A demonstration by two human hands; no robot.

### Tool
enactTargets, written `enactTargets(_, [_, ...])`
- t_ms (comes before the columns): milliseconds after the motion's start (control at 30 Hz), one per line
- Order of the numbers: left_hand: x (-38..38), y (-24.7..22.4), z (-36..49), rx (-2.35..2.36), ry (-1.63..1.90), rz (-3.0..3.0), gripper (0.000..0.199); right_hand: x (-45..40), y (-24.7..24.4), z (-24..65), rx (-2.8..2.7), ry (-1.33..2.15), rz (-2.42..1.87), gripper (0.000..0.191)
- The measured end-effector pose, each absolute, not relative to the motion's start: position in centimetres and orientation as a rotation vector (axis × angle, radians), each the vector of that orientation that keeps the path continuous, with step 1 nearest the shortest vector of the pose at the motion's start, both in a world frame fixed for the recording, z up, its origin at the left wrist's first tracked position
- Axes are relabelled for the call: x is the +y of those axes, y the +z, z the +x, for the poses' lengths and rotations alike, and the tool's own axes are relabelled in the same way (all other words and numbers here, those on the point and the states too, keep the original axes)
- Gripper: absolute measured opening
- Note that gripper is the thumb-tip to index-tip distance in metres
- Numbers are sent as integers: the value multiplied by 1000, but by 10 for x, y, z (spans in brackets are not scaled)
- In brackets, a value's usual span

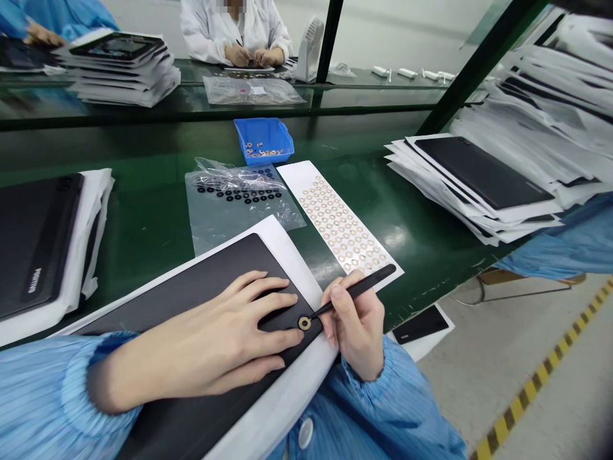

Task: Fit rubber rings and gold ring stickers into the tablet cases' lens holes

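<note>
A black tablet panel [201, 281] lies on white sheet material in front of me. My left hand [230, 335] rests flat on it, fingers spread, with fingertips close to a small gold-coloured ring [299, 324] near the panel's right corner. Black tweezers [368, 281] are held in my right hand [357, 326], and their tip touches or nearly touches the ring's edge. Beyond them, a white sheet [299, 172] carries rows of similar gold rings. Left of that sheet, a clear plastic bag [205, 223] has black rings on or inside it.
A blue bin [265, 137] with small gold pieces stands behind the bag. Stacked tablets with white sheets flank me, a left stack [36, 249] and a right stack [483, 172]. Across the bench, a person in white [205, 32] works beside a small white fan [310, 51].
</note>
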State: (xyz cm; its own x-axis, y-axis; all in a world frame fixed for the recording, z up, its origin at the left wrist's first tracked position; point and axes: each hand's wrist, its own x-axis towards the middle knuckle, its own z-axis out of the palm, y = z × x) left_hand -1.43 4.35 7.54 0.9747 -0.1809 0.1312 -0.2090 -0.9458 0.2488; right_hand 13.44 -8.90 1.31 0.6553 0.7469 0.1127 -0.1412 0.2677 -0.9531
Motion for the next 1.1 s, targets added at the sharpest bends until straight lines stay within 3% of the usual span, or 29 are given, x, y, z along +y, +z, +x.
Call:
enactTargets(500, [43, 71, -15, -277, 235, 2817, 29, -91, 13, 134, -701, 595, -1148, 27])
enactTargets(800, [41, 73, -12, -269, 260, 2863, 30, -99, 8, 126, -949, 158, -1172, 6])
enactTargets(1100, [32, 70, -10, -178, 336, 2909, 26, -100, 6, 125, -934, 211, -1118, 7])
